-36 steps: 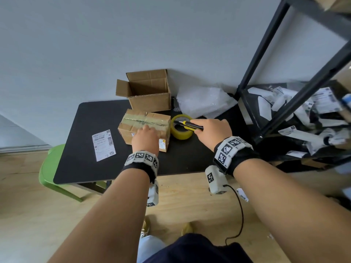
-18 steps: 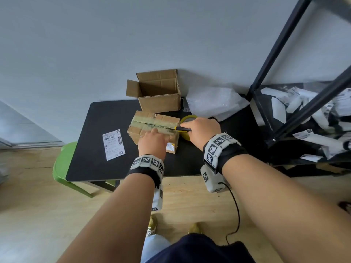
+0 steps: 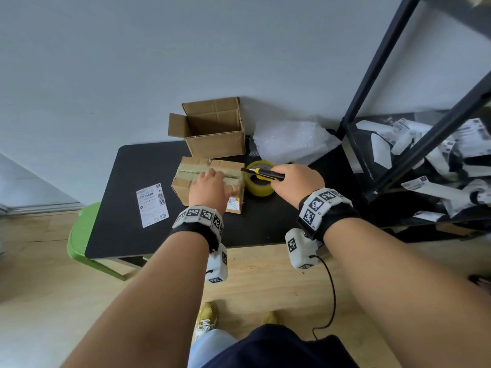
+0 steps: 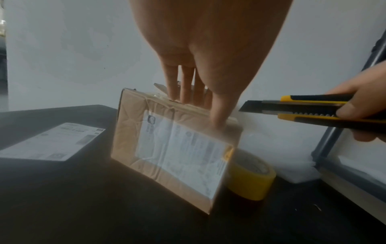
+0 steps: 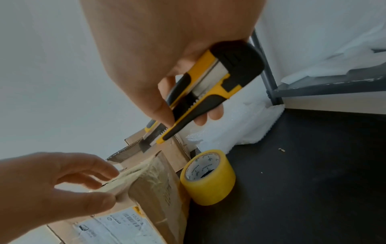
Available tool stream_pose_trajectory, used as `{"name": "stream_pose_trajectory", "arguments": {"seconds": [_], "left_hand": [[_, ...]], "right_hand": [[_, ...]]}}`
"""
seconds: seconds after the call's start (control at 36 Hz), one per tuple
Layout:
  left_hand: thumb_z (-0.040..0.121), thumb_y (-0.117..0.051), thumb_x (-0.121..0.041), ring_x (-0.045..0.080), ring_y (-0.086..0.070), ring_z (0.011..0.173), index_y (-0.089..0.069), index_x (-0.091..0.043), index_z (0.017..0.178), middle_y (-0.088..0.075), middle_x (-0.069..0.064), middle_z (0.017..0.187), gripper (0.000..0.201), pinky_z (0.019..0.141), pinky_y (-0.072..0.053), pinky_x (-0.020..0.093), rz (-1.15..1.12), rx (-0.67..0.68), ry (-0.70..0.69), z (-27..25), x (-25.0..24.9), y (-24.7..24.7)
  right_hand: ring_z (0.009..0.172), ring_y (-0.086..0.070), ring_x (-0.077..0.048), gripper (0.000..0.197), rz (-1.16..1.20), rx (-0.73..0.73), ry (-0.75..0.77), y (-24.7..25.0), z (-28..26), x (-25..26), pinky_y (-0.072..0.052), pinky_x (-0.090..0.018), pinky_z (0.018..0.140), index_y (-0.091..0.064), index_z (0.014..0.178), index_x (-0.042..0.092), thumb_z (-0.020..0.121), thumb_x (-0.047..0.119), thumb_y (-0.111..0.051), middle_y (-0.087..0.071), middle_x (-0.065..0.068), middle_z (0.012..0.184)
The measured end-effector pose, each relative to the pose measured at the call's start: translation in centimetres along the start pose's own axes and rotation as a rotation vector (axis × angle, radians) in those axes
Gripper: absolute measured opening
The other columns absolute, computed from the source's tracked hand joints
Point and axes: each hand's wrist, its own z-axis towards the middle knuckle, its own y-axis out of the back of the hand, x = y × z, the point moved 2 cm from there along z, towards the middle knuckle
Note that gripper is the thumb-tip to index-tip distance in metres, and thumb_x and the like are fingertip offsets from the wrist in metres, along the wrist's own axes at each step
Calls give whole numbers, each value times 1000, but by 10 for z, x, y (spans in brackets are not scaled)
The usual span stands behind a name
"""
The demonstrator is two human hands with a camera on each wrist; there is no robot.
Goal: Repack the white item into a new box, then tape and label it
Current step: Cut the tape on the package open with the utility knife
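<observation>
On the black table [image 3: 111, 208], head view: a taped box [image 3: 186, 181] lies near the middle, its top seam slit along its length. The left hand [image 3: 210, 188] rests on the box top, fingers laid over the seam, thumb toward the near edge. The right hand [image 3: 295, 181] is closed around a yellow-and-black knife [image 3: 261, 174], whose tip points left and hangs just past the box's right end, above a yellow tape roll [image 3: 259, 181] that stands just beside the box. An open box [image 3: 215, 134] stands behind the taped one, against the wall. A loose label [image 3: 152, 204] lies flat to the left, apart from both boxes. White wrap [image 3: 292, 140] lies at the back right, by a black rack [image 3: 398, 102]. The white item cannot be seen; no view shows the inside of the taped box.

Left wrist view: the left hand [image 4: 200, 49] reaches down, its fingers [image 4: 183, 85] straight on the top edge of the box [image 4: 129, 132] and the thumb against the labelled near face. The knife [image 4: 303, 107] is held level at right, clear of the box; the tape roll [image 4: 250, 178] touches or nearly touches the box corner.

Right wrist view: the right hand [image 5: 167, 49] wraps the knife [image 5: 200, 92], thumb on the slider, blade out. The left hand [image 5: 52, 184] has its fingertips at the lifted tape and flap edge of the box [image 5: 154, 189]. The tape roll [image 5: 208, 178] stands on its side at the box's end.
</observation>
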Motion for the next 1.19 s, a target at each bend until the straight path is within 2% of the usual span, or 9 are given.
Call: {"name": "stream_pose_trajectory", "arguments": {"seconds": [0.08, 0.22, 0.33, 0.44, 0.75, 0.89, 1.0, 1.11, 1.19], "left_hand": [[91, -62, -27, 20, -44, 124, -49, -20, 134, -47, -3, 137, 46, 95, -46, 38, -7, 6, -55, 7, -3, 2], [93, -56, -19, 22, -38, 133, -44, -24, 141, -37, -4, 149, 50, 106, -40, 41, 8, 196, -66, 19, -4, 5], [92, -59, -21, 23, -43, 130, -46, -24, 140, -36, -3, 148, 49, 104, -42, 41, 7, 256, -60, 22, -5, 6], [91, -62, -21, 25, -43, 129, -46, -22, 140, -37, 0, 146, 52, 104, -42, 43, 38, 322, -76, 24, -6, 6], [86, -69, -20, 28, -38, 129, -49, -17, 132, -43, 6, 136, 51, 102, -41, 40, 88, 297, -87, 30, -10, 9], [86, -69, -24, 29, -32, 135, -47, -11, 130, -43, 7, 137, 51, 103, -39, 39, 92, 241, -68, 28, -12, 9], [85, -69, -32, 31, -29, 137, -42, -6, 134, -41, 12, 140, 63, 108, -37, 40, 95, 230, -35, 25, -11, 9], [84, -69, -34, 34, -25, 140, -39, -6, 138, -37, 16, 144, 67, 113, -31, 42, 91, 249, 4, 22, -8, 8], [85, -68, -30, 35, -18, 143, -42, -8, 136, -34, 16, 147, 62, 117, -22, 44, 47, 237, -1, 19, -6, 7]], "right_hand": [[70, -59, -19, 23, 23, 13, -22, 0, -1, -2, -51, -34, 71, -67, 101, 32, 88, 28, -49, -64, 5, 75], [78, -57, -18, 26, 16, 68, -45, -5, -1, -2, -46, -33, 74, -66, 106, 34, 88, 27, -48, -62, 8, 83], [79, -59, -18, 25, 16, 76, -56, -6, -3, 0, -49, -37, 79, -65, 107, 34, 90, 26, -47, -64, 6, 85], [76, -59, -19, 21, 14, 65, -61, -5, -4, 0, -49, -36, 77, -65, 102, 32, 91, 28, -47, -64, 5, 81], [81, -61, -18, 22, 33, 127, -86, -5, -4, 6, -51, -41, 83, -65, 105, 31, 92, 30, -48, -66, 3, 89], [74, -61, -17, 19, 52, 153, -99, -4, -4, 7, -52, -38, 77, -65, 100, 31, 92, 30, -48, -64, 3, 80], [78, -62, -18, 21, 71, 160, -103, -7, -6, 8, -53, -38, 78, -64, 107, 30, 93, 30, -48, -66, 2, 87], [76, -62, -18, 20, 59, 157, -79, -8, -5, 12, -53, -36, 75, -65, 103, 31, 92, 32, -48, -65, 3, 83], [72, -59, -18, 20, 2, 127, -32, -6, -3, 14, -47, -32, 68, -66, 97, 30, 91, 31, -47, -63, 4, 78]]}}
